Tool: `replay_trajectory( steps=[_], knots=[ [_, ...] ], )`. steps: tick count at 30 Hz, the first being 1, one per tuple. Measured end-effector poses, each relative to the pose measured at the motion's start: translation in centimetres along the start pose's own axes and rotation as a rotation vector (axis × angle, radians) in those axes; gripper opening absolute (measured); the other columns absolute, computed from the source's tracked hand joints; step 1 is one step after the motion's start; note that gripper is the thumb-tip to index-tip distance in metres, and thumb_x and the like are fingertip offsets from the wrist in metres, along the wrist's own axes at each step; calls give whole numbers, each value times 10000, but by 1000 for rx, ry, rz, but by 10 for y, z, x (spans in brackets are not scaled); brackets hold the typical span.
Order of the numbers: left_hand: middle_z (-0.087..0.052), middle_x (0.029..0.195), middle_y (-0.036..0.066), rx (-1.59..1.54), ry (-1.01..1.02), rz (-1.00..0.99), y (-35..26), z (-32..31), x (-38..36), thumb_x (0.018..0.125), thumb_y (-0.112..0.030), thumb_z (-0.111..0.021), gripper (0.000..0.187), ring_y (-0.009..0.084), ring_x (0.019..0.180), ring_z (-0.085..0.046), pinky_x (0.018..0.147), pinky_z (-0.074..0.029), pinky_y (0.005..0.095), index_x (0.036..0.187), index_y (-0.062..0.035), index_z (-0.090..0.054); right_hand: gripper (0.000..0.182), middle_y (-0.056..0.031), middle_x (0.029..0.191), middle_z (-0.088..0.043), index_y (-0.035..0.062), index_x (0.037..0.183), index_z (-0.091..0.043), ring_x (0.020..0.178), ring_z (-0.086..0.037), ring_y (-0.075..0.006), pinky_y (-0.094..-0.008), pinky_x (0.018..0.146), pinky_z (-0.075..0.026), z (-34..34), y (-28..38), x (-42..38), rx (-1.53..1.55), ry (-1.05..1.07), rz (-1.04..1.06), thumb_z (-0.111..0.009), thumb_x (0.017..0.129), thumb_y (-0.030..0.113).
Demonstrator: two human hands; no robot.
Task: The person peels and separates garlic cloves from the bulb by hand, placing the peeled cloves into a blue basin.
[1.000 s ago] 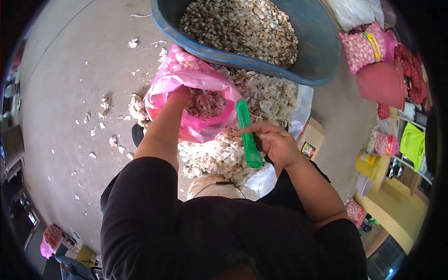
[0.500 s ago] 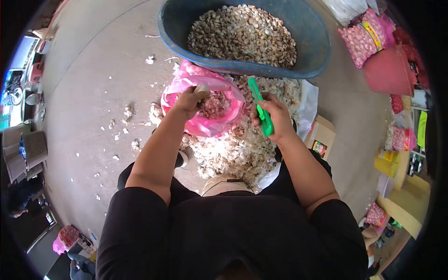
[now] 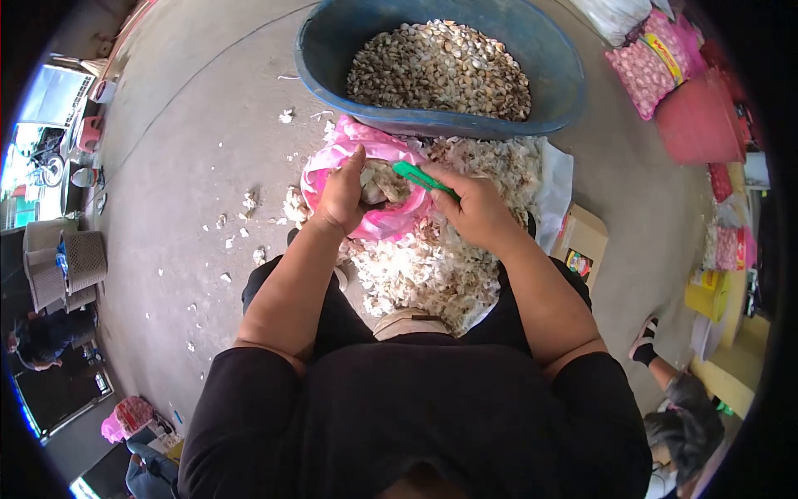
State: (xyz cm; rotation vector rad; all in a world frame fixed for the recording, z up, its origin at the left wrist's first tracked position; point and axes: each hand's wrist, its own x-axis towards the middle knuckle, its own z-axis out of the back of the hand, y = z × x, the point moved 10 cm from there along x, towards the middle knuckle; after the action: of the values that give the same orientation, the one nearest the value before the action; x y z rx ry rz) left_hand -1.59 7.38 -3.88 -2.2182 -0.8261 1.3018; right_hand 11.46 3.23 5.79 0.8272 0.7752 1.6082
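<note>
My left hand gripped a garlic bulb over the open pink bag; my right hand held a green cutter just beside it. Beyond, a blue tub held loose cloves.

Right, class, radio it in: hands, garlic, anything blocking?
Left hand holds garlic. Right hand grips cutter, tip near garlic. Bag beneath; no visible obstruction.

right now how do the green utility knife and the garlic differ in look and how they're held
The green utility knife is bright green, while the garlic is pale with brownish patches. The knife is long and slim; the garlic is a rounder, rougher clump. The knife is in the right hand, the garlic in the left hand. Both are held close together.
</note>
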Motion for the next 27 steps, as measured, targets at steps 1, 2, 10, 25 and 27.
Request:
replay_trajectory(
  steps=[1,2,10,25,27],
  knots=[
    [-585,879,111,27,17,-15,2,3,8,891,-390,-307,444,210,779,-581,699,-469,327,979,0,-499,361,-163,694,-564,157,1104,-509,604,-550,-320,-389,560,-432,1,-1,0,-18,-22,14,-527,748,101],
    [-586,872,110,51,29,-26,5,7,14,893,-386,-308,446,212,782,-582,705,-468,324,968,8,-504,359,-162,683,-564,161,1101,-512,599,-551,-320,-392,556,-432,-2,-3,-2,-70,22,-8,-527,747,102],
    [-572,817,78,161,-65,-264,-24,19,32,888,-390,-342,458,144,710,-556,634,-451,258,960,21,-531,339,-164,651,-570,129,1087,-520,580,-559,-319,-385,509,-449,1,-17,3,-189,-71,-125,-522,748,104],
    [-569,877,134,48,-178,-390,-46,28,27,901,-376,-289,472,229,782,-585,743,-471,319,963,48,-487,319,-102,618,-558,129,1080,-527,488,-548,-225,-324,479,-448,-27,-38,6,-171,30,-253,-505,769,61],
    [-560,906,131,46,-239,-347,-37,24,21,898,-375,-306,468,232,806,-578,747,-471,323,984,50,-482,316,-76,576,-540,104,1102,-511,430,-528,-165,-286,435,-433,-30,-46,6,109,-28,-372,-494,790,57]
  ],
)
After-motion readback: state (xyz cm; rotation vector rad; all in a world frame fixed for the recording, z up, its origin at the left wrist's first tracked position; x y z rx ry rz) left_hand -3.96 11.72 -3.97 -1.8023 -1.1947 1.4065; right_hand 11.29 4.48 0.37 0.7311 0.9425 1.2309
